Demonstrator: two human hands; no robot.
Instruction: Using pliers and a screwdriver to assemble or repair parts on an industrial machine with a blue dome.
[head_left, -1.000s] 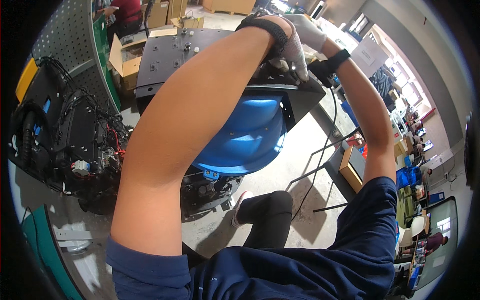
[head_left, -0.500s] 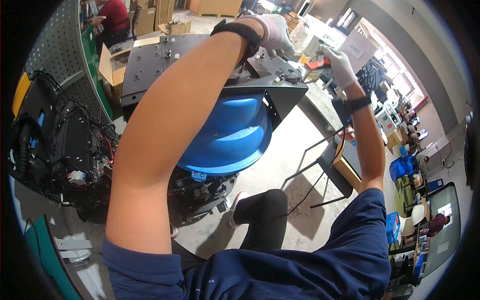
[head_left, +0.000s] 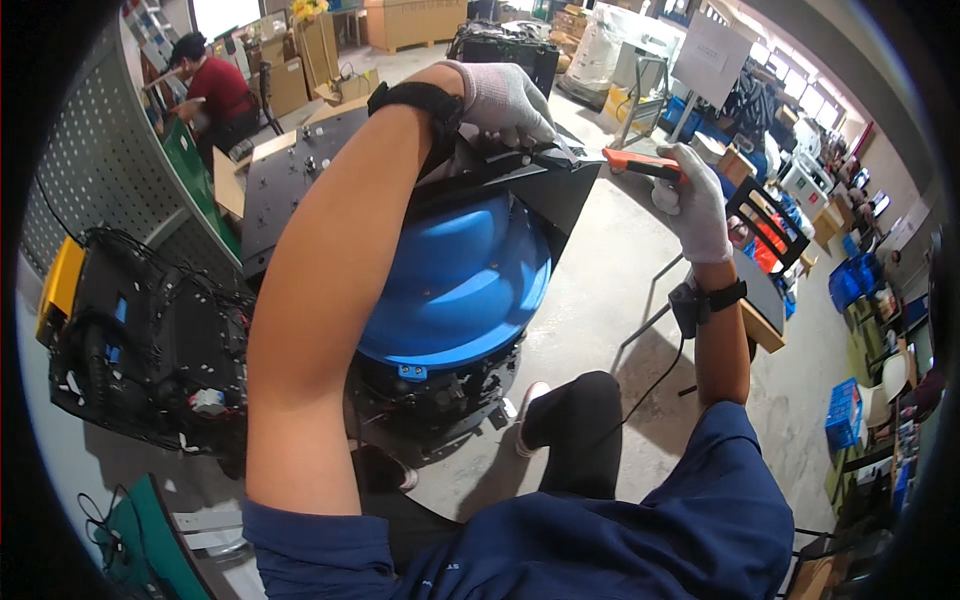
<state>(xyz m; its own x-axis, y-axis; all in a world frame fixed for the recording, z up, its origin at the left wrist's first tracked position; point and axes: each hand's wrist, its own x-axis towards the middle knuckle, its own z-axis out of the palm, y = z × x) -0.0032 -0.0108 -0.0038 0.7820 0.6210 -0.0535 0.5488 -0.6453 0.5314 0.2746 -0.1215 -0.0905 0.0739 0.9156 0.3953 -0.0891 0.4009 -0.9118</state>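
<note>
My right hand (head_left: 690, 205), in a white glove, is closed around a tool with an orange-and-black handle (head_left: 645, 165). The tool points left, toward the right corner of a black metal panel (head_left: 570, 190); a pale metal piece shows at that corner, and the tool's exact kind is unclear. My left hand (head_left: 508, 102), gloved too, reaches across the panel with its fingers bent and drawn together near the same corner. What those fingers pinch, if anything, is hidden. Below the panel bulges a blue rounded shell (head_left: 460, 290) on a black base.
A black unit with exposed wiring (head_left: 150, 350) stands at the left, beside a perforated grey panel (head_left: 80, 150). To the right is a chair (head_left: 765, 225) by a small wood-edged table (head_left: 760, 300). Another person in red (head_left: 215, 90) sits at the far left. Boxes line the back.
The view has shifted, showing more of the room's back. My right hand has turned the tool roughly level, its front end near the panel's corner. My left hand stays at the panel.
</note>
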